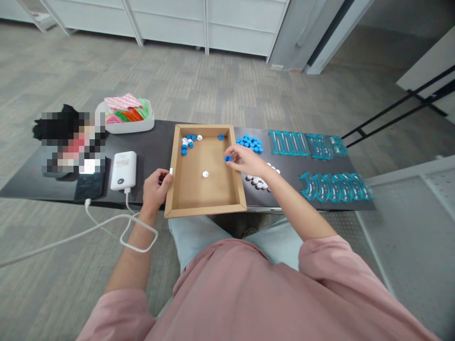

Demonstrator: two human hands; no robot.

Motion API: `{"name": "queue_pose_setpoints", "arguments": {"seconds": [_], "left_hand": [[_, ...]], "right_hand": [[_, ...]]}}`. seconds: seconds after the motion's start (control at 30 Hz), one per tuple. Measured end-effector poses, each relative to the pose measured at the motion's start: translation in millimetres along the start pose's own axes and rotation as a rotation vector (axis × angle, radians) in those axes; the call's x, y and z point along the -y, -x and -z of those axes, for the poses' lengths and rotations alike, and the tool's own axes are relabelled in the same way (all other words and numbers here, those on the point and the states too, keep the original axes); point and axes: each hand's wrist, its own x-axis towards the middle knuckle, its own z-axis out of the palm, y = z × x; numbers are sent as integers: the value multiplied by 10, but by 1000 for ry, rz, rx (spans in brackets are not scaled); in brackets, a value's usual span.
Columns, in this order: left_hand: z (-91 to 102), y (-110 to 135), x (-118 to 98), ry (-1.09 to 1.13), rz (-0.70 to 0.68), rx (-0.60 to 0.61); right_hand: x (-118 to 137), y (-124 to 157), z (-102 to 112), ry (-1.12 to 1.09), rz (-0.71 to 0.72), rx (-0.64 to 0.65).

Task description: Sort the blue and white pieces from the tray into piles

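Against grey carpet, working at a dark table: pinching a blue piece between the fingers of the right hand, over the tray beside its right wall; curling the left hand at the opposite wall, impossible to tell whether gripping or just touching.

white hexagon cluster: partly behind right forearm | white cable: cut by left edge
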Motion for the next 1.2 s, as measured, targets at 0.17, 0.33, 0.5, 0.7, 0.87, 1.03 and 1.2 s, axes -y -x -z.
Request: {"name": "queue_pose_setpoints", "arguments": {"seconds": [0.17,0.33,0.5,0.7,0.87,1.03,1.2], "left_hand": [[0,-8,42,-4,-21,-11],[4,-15,77,-19,-17,-19],[16,-6,52,-19,-32,-18],[14,-2,20,-17,-29,-29],[17,-12,37,-20,-25,-19],[21,-17,67,-17,-35,-21],[17,-22,87,-21,-42,-20]], "right_hand": [[-303,378,580,41,-122,-207],[-589,636,1027,99,-250,-335],[-882,605,1260,82,-348,-454],[-1147,289,1325,156,-367,-427],[-1253,-63,1275,332,-501,-324],[-1266,-283,1188,595,-658,-160],[-1247,-289,1144,673,-642,-30]]}}
